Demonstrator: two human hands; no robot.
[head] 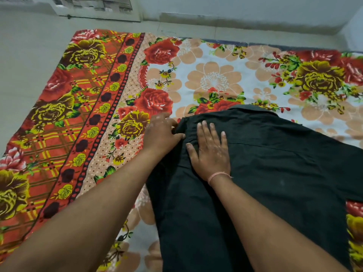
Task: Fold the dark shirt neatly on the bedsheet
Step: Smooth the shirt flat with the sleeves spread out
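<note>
The dark shirt (pixel 275 173) lies spread on the floral bedsheet (pixel 214 79), its collar toward the far side and one sleeve running off to the right. Its left side is folded in over the body. My right hand (pixel 211 152) rests flat on that folded part, palm down, fingers spread. My left hand (pixel 162 132) sits at the shirt's upper left edge near the shoulder, its fingers curled on the fabric there; whether it pinches the cloth I cannot tell.
The bedsheet lies on a pale floor (pixel 25 65), with a red patterned border (pixel 64 114) on its left. A light wall (pixel 235 8) runs along the far side.
</note>
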